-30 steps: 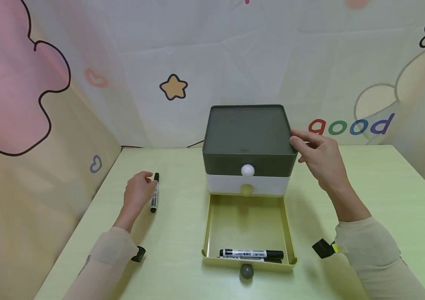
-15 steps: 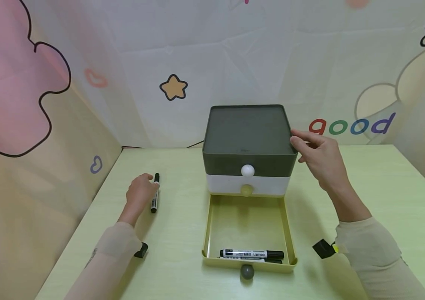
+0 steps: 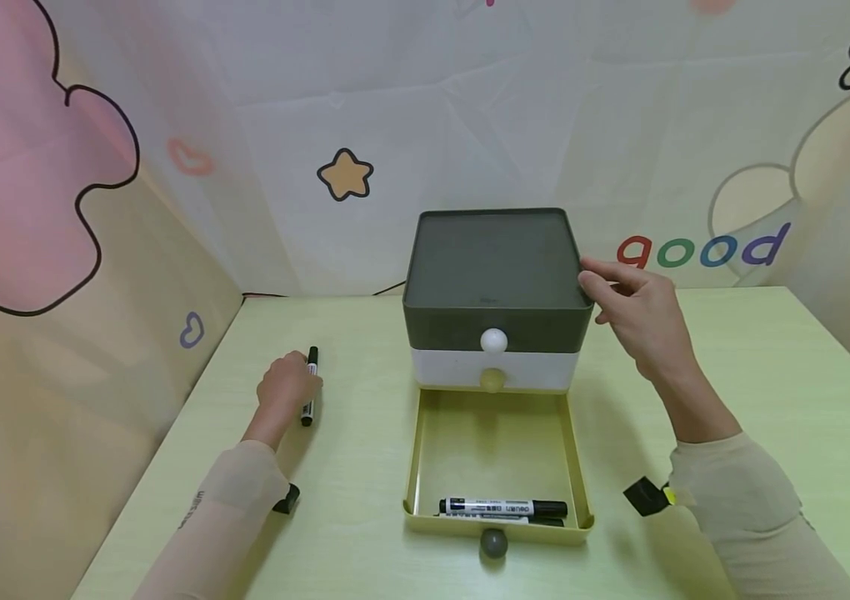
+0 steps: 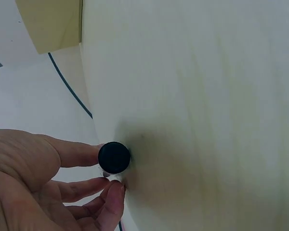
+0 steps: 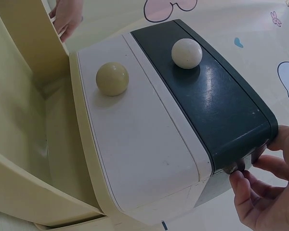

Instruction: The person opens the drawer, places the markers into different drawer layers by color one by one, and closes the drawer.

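Note:
My left hand [image 3: 287, 387] pinches a black-and-white marker [image 3: 308, 414] lying on the table at the left. In the left wrist view, thumb and fingers sit on either side of the marker's round black end [image 4: 114, 158]. At the upper right side of a small drawer box [image 3: 496, 258], my right hand [image 3: 646, 317] rests its fingertips on the dark green top tier. The box has a white middle tier [image 5: 139, 144] and a pulled-out yellow bottom drawer [image 3: 492, 442]. Inside its front edge lie two markers [image 3: 503, 507], one partly hidden.
Knobs stick out from the box: a white knob [image 3: 494, 340], a yellow knob [image 3: 492, 380] and a grey knob [image 3: 494, 543] on the drawer. A patterned cloth [image 3: 470, 125] hangs behind the pale green table [image 3: 365, 483].
My left hand has shifted slightly right and forward over the marker, its fingers closing around it. The right hand and the drawer box stay still.

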A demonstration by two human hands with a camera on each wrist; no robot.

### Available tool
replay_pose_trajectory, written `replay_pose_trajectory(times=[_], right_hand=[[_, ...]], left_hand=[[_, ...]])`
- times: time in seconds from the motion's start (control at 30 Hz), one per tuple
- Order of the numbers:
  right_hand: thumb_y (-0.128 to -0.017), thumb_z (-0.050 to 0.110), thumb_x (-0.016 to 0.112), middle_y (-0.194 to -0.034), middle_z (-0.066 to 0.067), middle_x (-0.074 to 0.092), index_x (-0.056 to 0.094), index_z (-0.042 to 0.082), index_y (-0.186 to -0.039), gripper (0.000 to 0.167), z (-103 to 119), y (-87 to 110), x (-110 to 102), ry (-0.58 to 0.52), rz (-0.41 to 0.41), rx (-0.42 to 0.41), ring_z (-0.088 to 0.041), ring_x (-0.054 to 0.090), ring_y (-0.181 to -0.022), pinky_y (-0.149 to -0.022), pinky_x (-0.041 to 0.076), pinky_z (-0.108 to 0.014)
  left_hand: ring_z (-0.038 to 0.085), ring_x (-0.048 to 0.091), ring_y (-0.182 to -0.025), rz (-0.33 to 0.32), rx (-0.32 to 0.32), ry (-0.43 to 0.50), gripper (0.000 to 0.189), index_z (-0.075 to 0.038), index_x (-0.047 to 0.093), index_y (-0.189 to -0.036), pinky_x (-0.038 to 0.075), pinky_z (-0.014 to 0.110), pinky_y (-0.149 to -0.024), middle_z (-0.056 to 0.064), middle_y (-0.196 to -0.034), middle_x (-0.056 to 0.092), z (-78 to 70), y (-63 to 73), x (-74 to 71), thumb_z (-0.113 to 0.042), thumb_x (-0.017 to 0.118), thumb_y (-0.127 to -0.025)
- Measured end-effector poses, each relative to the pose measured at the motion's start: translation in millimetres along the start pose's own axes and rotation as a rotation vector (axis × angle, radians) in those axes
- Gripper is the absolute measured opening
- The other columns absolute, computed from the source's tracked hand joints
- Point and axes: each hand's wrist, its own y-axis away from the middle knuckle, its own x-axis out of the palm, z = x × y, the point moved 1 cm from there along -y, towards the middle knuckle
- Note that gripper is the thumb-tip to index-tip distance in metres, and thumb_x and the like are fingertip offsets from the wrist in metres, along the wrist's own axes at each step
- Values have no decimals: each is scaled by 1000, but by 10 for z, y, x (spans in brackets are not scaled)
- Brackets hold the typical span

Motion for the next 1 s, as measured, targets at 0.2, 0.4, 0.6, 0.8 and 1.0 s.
replay_pose_trajectory(times=[0.2,0.4,0.6,0.8,1.0], right_hand=[[-105,28,62,-119,2,62,63,8,-142,42,5,3,-1,-3,-1,-4,-12,57,-78,-64,49,-16],[-105,27,63,-119,3,62,63,7,-142,42,8,3,2,-10,-1,-11,-11,57,-77,-64,49,-17],[-105,28,62,-122,-1,62,63,7,-142,42,11,4,6,1,0,-12,-13,57,-76,-64,49,-17],[-105,28,62,-120,1,62,63,8,-142,42,7,-2,7,0,1,-7,-12,57,-76,-64,49,-17],[-105,28,61,-120,1,62,62,7,-143,43,-4,-10,2,4,6,-4,-13,57,-77,-64,49,-17]], left_hand=[[28,56,-72,-5,1,0,20,5,62,-110,45,38,-57,15,-87,61,-12,-8,4,-7,56,-94],[29,57,-70,-2,5,-20,15,3,61,-102,45,38,-56,15,-85,60,4,-28,9,-5,51,-94],[29,60,-71,23,4,-7,42,6,57,-133,47,40,-61,20,-97,64,50,-21,-3,-10,52,-95],[31,63,-79,4,12,49,51,6,52,-143,50,41,-64,27,-117,65,97,13,-28,-15,53,-97],[28,63,-75,-46,31,126,53,3,50,-147,49,41,-64,26,-124,65,128,58,-110,-19,56,-99]])
